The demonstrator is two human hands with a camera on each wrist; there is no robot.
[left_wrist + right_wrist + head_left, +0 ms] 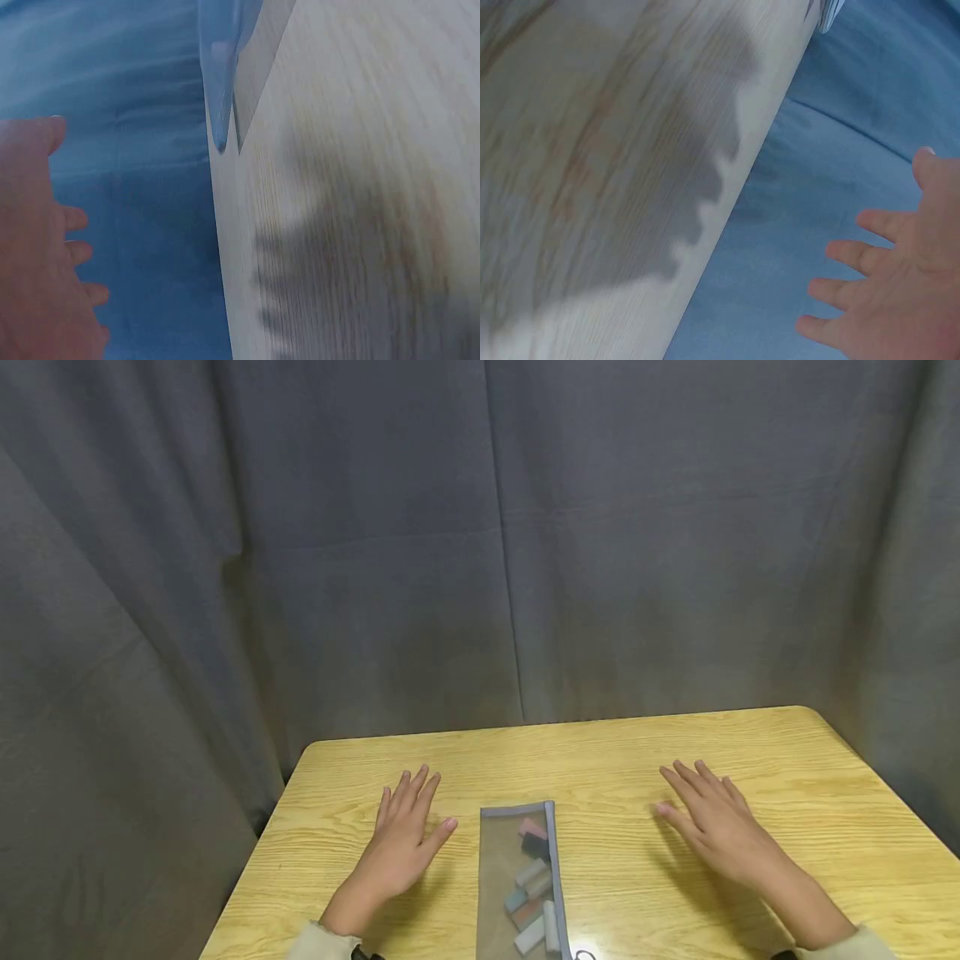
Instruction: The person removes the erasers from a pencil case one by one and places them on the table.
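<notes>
A see-through pouch (pixel 497 877) with a grey-blue border lies flat on the table between the two hands. Inside it, along its right side, are several small blocks (pixel 530 935) in white, grey, pink, teal and dark tones; their kind cannot be told. My left hand (pixel 405 845) hovers over the table to the left of the pouch, fingers extended and holding nothing. To the right, farther from the pouch, my right hand (pixel 720 835) is likewise raised with its fingers spread and no object in it. In the left wrist view, part of the pouch's blue border (pixel 219 82) shows at the top.
The wooden table (pixel 600 760) has rounded far corners. Grey curtains (pixel 375 568) hang behind it and along both sides. A small dark ring (pixel 585 954) is partly visible at the bottom edge, beside the pouch.
</notes>
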